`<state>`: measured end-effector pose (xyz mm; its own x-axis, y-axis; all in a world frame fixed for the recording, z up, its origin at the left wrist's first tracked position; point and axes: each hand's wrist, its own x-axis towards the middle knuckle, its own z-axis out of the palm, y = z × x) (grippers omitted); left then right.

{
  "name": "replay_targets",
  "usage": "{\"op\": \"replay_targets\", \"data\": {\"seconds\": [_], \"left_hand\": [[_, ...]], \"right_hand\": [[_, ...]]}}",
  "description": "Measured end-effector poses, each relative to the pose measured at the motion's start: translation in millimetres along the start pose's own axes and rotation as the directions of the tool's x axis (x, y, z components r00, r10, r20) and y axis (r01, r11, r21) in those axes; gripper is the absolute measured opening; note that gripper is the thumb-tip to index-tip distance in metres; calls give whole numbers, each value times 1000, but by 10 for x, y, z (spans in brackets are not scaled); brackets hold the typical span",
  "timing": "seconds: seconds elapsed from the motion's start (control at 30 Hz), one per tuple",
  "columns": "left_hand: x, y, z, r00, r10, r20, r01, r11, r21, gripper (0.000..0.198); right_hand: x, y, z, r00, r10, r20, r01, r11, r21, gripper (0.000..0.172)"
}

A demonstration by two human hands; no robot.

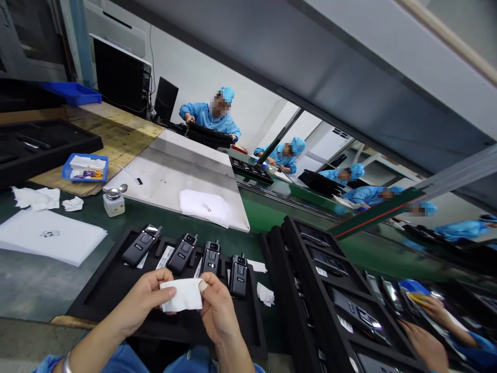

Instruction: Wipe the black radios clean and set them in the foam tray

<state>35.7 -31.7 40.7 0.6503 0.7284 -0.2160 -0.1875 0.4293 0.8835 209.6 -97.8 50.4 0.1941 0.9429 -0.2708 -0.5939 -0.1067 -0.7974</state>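
Note:
Both of my hands hold one small white wipe, folded flat, above the front of a black foam tray (104, 282). My left hand (149, 295) pinches the left edge of the wipe (181, 296) between thumb and fingers. At its right edge, my right hand (217, 305) pinches it in the same way. Just beyond my hands, several black handheld radios lie in the tray, among them a radio at the left (142, 246) and a radio at the right (238, 277). White labels show beside them.
Stacked black trays with more devices (326, 259) stand at the right, where a co-worker's hands (427, 336) reach in. Left are white paper sheets (50, 235), crumpled wipes (37, 198), a dispenser bottle (114, 203) and a blue bin (85, 168). A shelf (349, 67) hangs overhead.

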Motion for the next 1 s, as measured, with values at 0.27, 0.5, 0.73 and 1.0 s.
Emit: {"op": "replay_targets", "data": {"seconds": [0.27, 0.5, 0.73, 1.0], "left_hand": [[-112, 33, -69, 996, -53, -69, 45, 992, -115, 36], [-128, -30, -150, 996, 6, -90, -5, 1000, 15, 38], [-87, -130, -296, 900, 232, -370, -171, 967, 190, 39], [-214, -100, -260, 978, 23, -208, -96, 932, -350, 28]], "right_hand": [[14, 24, 80, 1000, 9, -11, -8, 998, 63, 35], [40, 128, 148, 996, 76, 37, -75, 997, -14, 39], [73, 166, 269, 953, -294, 79, 286, 773, -567, 13], [-45, 381, 536, 664, -243, 707, 734, 30, -679, 42]]}}
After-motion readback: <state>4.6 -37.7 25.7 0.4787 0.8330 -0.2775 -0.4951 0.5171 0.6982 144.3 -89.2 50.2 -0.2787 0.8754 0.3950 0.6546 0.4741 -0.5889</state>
